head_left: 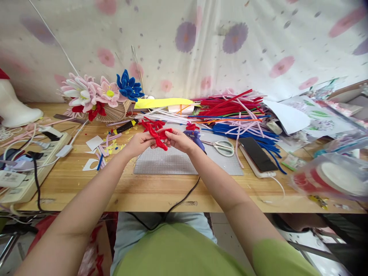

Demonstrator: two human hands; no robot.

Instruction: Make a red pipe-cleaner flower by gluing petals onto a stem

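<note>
Between my two hands, above the grey cutting mat [184, 165], is a red fuzzy pipe-cleaner flower piece [157, 137] with several bent petals. My left hand [140, 143] is closed on its left side, fingers pinched. My right hand [178, 141] grips the right-hand petal between thumb and fingers. Just behind lie more red pipe-cleaner pieces [152, 124]. A purple glue gun [195, 138] rests beside my right hand, its black cord running off the table's front edge. Scissors with pale handles [223, 148] lie on the mat further right.
Bundles of red pipe cleaners [230, 105] and blue ones [253, 134] lie at the back. Finished flowers [109, 93] stand back left. A power strip [37, 168] with tangled cords is on the left. A phone [258, 154] and a bagged cup [330, 178] are on the right.
</note>
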